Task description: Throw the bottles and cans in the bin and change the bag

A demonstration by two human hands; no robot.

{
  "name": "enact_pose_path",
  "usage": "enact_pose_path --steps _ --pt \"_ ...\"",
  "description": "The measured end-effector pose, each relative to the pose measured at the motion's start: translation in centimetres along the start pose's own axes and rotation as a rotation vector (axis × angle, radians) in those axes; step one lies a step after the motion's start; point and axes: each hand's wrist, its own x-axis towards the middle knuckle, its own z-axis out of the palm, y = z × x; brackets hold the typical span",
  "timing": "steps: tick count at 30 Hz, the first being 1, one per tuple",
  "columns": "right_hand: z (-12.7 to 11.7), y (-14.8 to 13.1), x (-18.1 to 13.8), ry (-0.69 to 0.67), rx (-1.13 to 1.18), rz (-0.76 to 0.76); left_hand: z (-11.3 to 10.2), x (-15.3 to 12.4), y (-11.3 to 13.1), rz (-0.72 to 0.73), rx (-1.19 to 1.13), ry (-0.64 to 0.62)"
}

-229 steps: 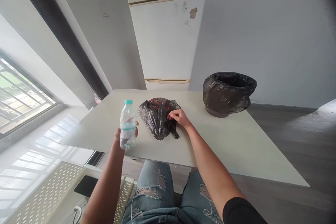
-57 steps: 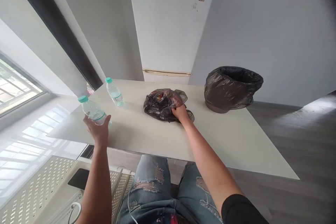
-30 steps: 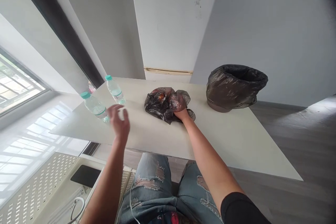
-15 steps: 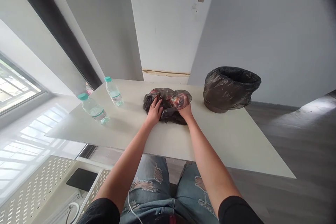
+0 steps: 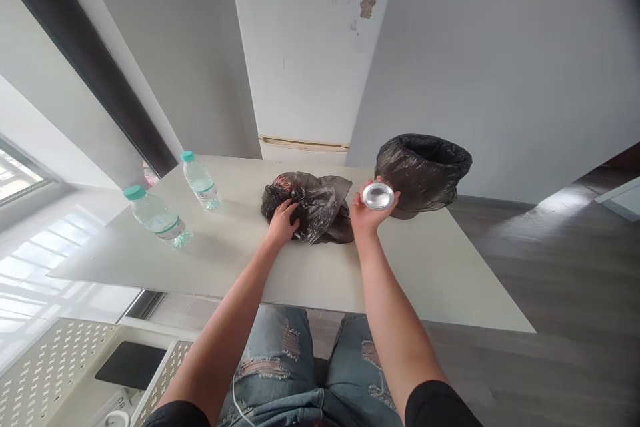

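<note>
A crumpled dark plastic bag lies in the middle of the white table. My left hand presses on the bag's left side and grips the plastic. Just right of the bag, my right hand holds up a metal can with its shiny round end facing me. Two clear water bottles with teal caps stand at the table's left: one nearer, one farther back.
A bin lined with a black bag stands on the table at the back right, close behind my right hand. A white fridge stands against the grey wall behind the table. A white perforated rack sits low at the left.
My left hand set down the second bottle at the left and came to the bag. My right hand has come out of the bag holding the can, lifted to the right.
</note>
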Motion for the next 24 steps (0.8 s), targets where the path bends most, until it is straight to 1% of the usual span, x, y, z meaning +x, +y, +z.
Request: enact_pose_path --steps 2,3,4,5,8,9,10,11,13,14,15,16,17,18,19,21,22,23,24 --pt "0.8 0.1 -1.2 -0.162 0.045 0.05 -0.5 -0.2 0.6 0.145 -0.076 -0.068" --pt "1.2 0.3 -1.7 -0.242 0.036 0.079 -0.9 -0.2 1.0 0.211 -0.117 -0.073" --pt "1.6 0.7 -2.3 -0.321 0.007 0.112 -1.3 -0.3 1.4 0.255 -0.156 -0.045" --pt "1.8 1.2 -2.7 -0.39 -0.037 0.145 -1.7 -0.5 1.8 0.267 -0.193 0.022" --pt "2.1 2.5 -3.6 -0.531 -0.203 0.216 -3.2 -0.9 2.6 0.173 -0.29 0.349" --pt "2.1 2.9 -3.8 -0.56 -0.259 0.222 -3.6 -1.0 2.8 0.151 -0.318 0.42" --pt "2.0 3.2 -4.0 -0.587 -0.311 0.222 -3.9 -1.2 2.9 0.154 -0.34 0.438" --pt "1.9 3.4 -4.1 -0.616 -0.354 0.22 -4.1 -1.3 3.0 0.184 -0.355 0.409" --pt "1.9 3.6 -4.3 -0.693 -0.406 0.216 -4.0 -1.5 3.4 0.273 -0.35 0.272" --pt "1.8 3.7 -4.3 -0.736 -0.414 0.212 -3.8 -1.6 3.6 0.296 -0.331 0.224" --pt "1.7 3.7 -4.2 -0.772 -0.414 0.202 -3.6 -1.6 3.8 0.299 -0.308 0.21" --pt "1.6 3.7 -4.0 -0.781 -0.412 0.181 -3.5 -1.6 3.9 0.286 -0.286 0.238" --pt "1.4 3.6 -3.6 -0.751 -0.422 0.149 -3.4 -1.6 4.0 0.256 -0.272 0.3" --pt "1.0 3.6 -3.2 -0.682 -0.468 0.112 -3.4 -1.5 4.0 0.213 -0.265 0.386" --pt "0.7 3.5 -2.6 -0.595 -0.579 0.075 -3.6 -1.4 3.8 0.16 -0.267 0.489" --pt "-0.3 3.5 -1.5 -0.456 -0.924 0.039 -4.2 -1.1 3.0 0.023 -0.275 0.7" --pt "-0.7 3.6 -1.1 -0.435 -1.104 0.046 -4.6 -0.9 2.4 -0.063 -0.275 0.789" --pt "-1.1 3.7 -0.8 -0.447 -1.25 0.062 -5.0 -0.8 1.8 -0.153 -0.272 0.853" --pt "-1.4 3.9 -0.7 -0.477 -1.343 0.079 -5.4 -0.6 1.1 -0.243 -0.266 0.892"
